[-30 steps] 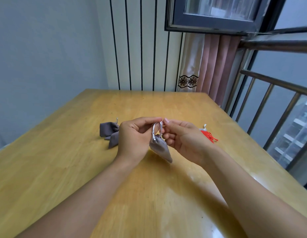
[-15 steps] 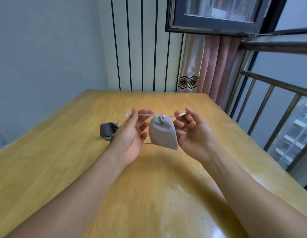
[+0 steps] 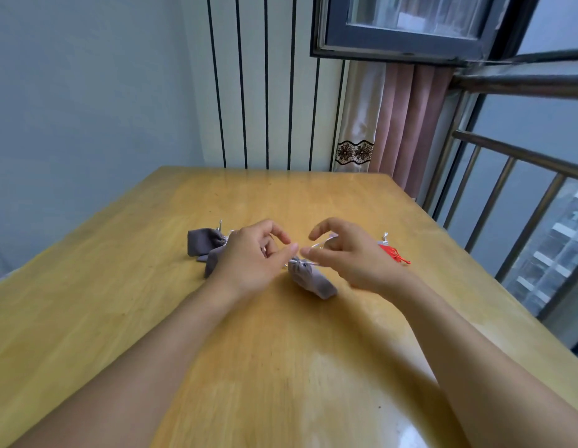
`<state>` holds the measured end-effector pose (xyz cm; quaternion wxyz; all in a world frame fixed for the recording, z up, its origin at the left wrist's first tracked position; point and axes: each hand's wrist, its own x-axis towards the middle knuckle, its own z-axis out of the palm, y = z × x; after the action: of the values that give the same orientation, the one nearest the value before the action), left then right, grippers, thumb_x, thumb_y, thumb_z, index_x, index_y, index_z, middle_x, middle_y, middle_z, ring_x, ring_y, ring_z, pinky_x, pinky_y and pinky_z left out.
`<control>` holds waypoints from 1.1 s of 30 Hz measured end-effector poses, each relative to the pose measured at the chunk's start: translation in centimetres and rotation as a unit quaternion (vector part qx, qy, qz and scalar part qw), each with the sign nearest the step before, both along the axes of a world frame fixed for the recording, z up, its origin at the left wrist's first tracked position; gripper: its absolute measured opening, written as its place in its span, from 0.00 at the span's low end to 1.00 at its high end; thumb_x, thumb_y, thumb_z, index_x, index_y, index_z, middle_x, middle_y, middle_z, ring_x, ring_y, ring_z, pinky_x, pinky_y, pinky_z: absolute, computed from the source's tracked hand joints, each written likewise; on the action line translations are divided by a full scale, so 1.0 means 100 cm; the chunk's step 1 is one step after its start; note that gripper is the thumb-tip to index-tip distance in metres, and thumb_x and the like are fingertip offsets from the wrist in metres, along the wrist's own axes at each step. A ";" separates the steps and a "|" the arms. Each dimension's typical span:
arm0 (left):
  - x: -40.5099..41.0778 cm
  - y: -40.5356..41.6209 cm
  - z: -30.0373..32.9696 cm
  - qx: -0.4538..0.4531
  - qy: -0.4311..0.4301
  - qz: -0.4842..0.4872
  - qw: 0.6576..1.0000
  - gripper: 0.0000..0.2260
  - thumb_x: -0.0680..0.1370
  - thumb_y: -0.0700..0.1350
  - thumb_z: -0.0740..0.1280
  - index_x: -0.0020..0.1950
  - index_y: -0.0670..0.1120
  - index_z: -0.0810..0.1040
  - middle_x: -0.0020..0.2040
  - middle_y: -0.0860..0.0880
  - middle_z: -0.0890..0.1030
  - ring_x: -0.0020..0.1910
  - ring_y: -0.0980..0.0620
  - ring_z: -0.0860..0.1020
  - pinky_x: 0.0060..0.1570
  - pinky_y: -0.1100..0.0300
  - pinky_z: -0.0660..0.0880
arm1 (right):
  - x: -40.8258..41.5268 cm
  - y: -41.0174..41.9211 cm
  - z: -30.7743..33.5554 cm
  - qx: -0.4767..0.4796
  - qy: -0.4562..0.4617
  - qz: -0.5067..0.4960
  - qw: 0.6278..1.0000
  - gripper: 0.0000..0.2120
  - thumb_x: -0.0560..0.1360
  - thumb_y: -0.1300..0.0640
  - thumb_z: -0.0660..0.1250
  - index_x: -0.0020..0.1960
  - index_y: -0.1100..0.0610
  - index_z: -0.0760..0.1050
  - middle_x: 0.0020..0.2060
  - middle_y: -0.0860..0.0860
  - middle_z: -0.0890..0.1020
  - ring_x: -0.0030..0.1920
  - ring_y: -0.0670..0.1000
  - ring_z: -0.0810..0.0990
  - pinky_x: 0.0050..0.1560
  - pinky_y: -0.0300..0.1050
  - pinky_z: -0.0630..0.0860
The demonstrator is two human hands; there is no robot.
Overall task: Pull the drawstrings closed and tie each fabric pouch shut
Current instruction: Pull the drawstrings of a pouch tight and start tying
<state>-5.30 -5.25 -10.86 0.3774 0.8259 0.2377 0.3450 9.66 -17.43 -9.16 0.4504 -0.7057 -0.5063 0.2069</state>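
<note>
Left grip (image 3: 248, 257): pinching white drawstring (image 3: 316, 245).
Right grip (image 3: 349, 253): pinching drawstring's other end.
Grey pouch (image 3: 311, 279): between grips, on worktop (image 3: 313, 367).

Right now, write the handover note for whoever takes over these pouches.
Left hand: fingers curled at the silver drawstring, seemingly pinching it.
Right hand: cord loops by its curled fingers; the grip is unclear.
Grey pouch: lies on the wooden table between the hands, mouth cinched; I cannot see a finished knot.
More grey pouches sit behind the left hand; a red pouch behind the right, mostly hidden.
Left: tie this pouch, then check the others.
</note>
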 end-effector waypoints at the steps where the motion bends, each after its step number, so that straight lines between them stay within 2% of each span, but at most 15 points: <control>1: -0.002 0.000 0.000 0.062 0.038 0.009 0.997 0.05 0.74 0.48 0.73 0.43 0.51 0.78 0.26 0.53 0.75 0.26 0.56 0.71 0.31 0.64 0.69 | 0.001 -0.002 -0.001 -0.025 -0.066 0.021 0.997 0.16 0.73 0.43 0.73 0.52 0.54 0.76 0.24 0.45 0.70 0.26 0.46 0.64 0.26 0.39 0.59; 3: -0.006 0.001 0.002 0.138 0.098 0.014 0.986 0.04 0.72 0.49 0.73 0.43 0.53 0.79 0.28 0.55 0.77 0.30 0.59 0.74 0.35 0.60 0.74 | 0.004 -0.003 -0.003 -0.055 -0.171 0.026 0.983 0.20 0.70 0.35 0.72 0.51 0.50 0.79 0.22 0.43 0.70 0.26 0.44 0.67 0.29 0.39 0.61; 6: -0.008 -0.002 0.003 0.191 0.174 0.009 0.966 0.05 0.70 0.50 0.70 0.45 0.53 0.81 0.31 0.55 0.78 0.34 0.58 0.77 0.36 0.59 0.74 | 0.011 -0.002 -0.006 -0.090 -0.315 -0.006 0.945 0.21 0.65 0.27 0.68 0.38 0.45 0.79 0.26 0.45 0.72 0.30 0.45 0.71 0.32 0.45 0.65; 9: -0.004 -0.003 0.001 0.232 0.230 -0.001 0.945 0.04 0.73 0.51 0.71 0.45 0.53 0.83 0.31 0.55 0.76 0.37 0.53 0.77 0.39 0.59 0.73 | 0.014 -0.003 -0.008 -0.106 -0.340 -0.027 0.934 0.23 0.61 0.24 0.63 0.35 0.43 0.77 0.31 0.46 0.76 0.32 0.47 0.74 0.32 0.48 0.70; 11: -0.004 -0.001 -0.001 0.230 0.215 -0.013 0.949 0.06 0.75 0.51 0.71 0.40 0.52 0.81 0.30 0.55 0.75 0.35 0.54 0.75 0.38 0.59 0.72 | 0.013 -0.004 -0.007 -0.090 -0.300 -0.014 0.949 0.21 0.65 0.28 0.66 0.33 0.46 0.76 0.30 0.46 0.76 0.30 0.45 0.72 0.31 0.45 0.69; 15: -0.006 -0.001 0.000 0.065 0.070 -0.101 0.990 0.08 0.76 0.47 0.72 0.37 0.49 0.84 0.36 0.53 0.81 0.32 0.61 0.75 0.34 0.68 0.68 | 0.011 -0.006 -0.001 -0.047 -0.224 0.009 0.973 0.19 0.78 0.46 0.68 0.33 0.55 0.73 0.27 0.46 0.72 0.28 0.44 0.67 0.29 0.34 0.63; 17: -0.004 -0.002 -0.002 0.006 -0.006 -0.103 0.995 0.09 0.76 0.47 0.72 0.36 0.50 0.84 0.43 0.50 0.78 0.37 0.61 0.74 0.39 0.68 0.67 | 0.009 -0.005 0.000 -0.043 -0.197 0.008 0.979 0.17 0.79 0.49 0.68 0.35 0.56 0.75 0.27 0.46 0.71 0.28 0.43 0.68 0.29 0.33 0.64; 20: 0.003 -0.005 -0.004 -0.079 -0.056 -0.132 0.986 0.10 0.76 0.48 0.70 0.35 0.51 0.84 0.50 0.53 0.77 0.46 0.58 0.77 0.51 0.60 0.72 | 0.007 -0.002 -0.002 -0.033 -0.178 0.013 0.983 0.12 0.79 0.50 0.68 0.40 0.55 0.78 0.37 0.50 0.75 0.34 0.42 0.70 0.35 0.31 0.66; 23: 0.007 -0.009 -0.006 -0.219 -0.084 -0.167 0.958 0.11 0.76 0.49 0.67 0.43 0.43 0.85 0.54 0.48 0.84 0.46 0.54 0.80 0.51 0.56 0.74 | 0.007 0.000 -0.008 -0.018 -0.184 0.042 0.982 0.09 0.80 0.52 0.67 0.42 0.54 0.78 0.48 0.51 0.77 0.45 0.42 0.75 0.47 0.28 0.67; 25: 0.007 -0.008 -0.007 -0.251 -0.077 -0.182 0.948 0.14 0.78 0.48 0.66 0.52 0.39 0.84 0.54 0.42 0.84 0.52 0.46 0.80 0.58 0.52 0.74 | 0.010 0.000 -0.008 -0.007 -0.209 0.038 0.977 0.07 0.80 0.56 0.67 0.44 0.56 0.78 0.52 0.52 0.78 0.49 0.44 0.77 0.49 0.28 0.67; 26: 0.006 -0.007 -0.008 -0.259 -0.079 -0.191 0.943 0.14 0.79 0.46 0.65 0.55 0.37 0.82 0.54 0.41 0.84 0.53 0.45 0.81 0.59 0.54 0.74 | 0.011 0.000 -0.008 -0.008 -0.211 0.031 0.977 0.07 0.80 0.57 0.66 0.44 0.55 0.77 0.52 0.51 0.79 0.46 0.42 0.77 0.46 0.28 0.68; 27: 0.006 -0.006 -0.007 -0.266 -0.080 -0.195 0.941 0.14 0.80 0.45 0.64 0.56 0.35 0.82 0.53 0.41 0.85 0.53 0.47 0.82 0.58 0.58 0.75 | 0.012 -0.002 -0.006 -0.016 -0.204 0.022 0.979 0.07 0.81 0.56 0.65 0.44 0.54 0.77 0.48 0.50 0.80 0.41 0.40 0.77 0.41 0.27 0.69; 29: 0.006 -0.006 -0.008 -0.255 -0.075 -0.187 0.946 0.12 0.81 0.42 0.63 0.54 0.35 0.81 0.44 0.49 0.87 0.43 0.57 0.83 0.48 0.69 0.75 | 0.014 -0.003 -0.005 -0.042 -0.200 0.007 0.979 0.09 0.81 0.53 0.64 0.43 0.52 0.78 0.38 0.48 0.80 0.32 0.39 0.75 0.31 0.31 0.68; 31: 0.007 -0.008 -0.008 -0.224 -0.074 -0.174 0.956 0.10 0.81 0.40 0.63 0.52 0.36 0.82 0.36 0.54 0.85 0.35 0.64 0.80 0.40 0.75 0.71 | 0.014 -0.001 -0.007 -0.043 -0.214 -0.001 0.976 0.09 0.81 0.53 0.65 0.42 0.51 0.78 0.34 0.48 0.81 0.32 0.43 0.75 0.33 0.38 0.70; 33: 0.008 -0.005 -0.011 -0.204 -0.080 -0.167 0.961 0.09 0.79 0.41 0.66 0.51 0.39 0.84 0.42 0.51 0.87 0.43 0.61 0.82 0.45 0.73 0.72 | 0.012 -0.001 -0.007 -0.026 -0.205 -0.002 0.978 0.08 0.80 0.55 0.66 0.42 0.52 0.79 0.33 0.49 0.82 0.36 0.48 0.79 0.36 0.39 0.73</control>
<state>-4.54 -5.77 -11.99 0.6082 0.7287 0.1305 0.2864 10.81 -17.48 -9.89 0.3191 -0.7456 -0.5808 0.0704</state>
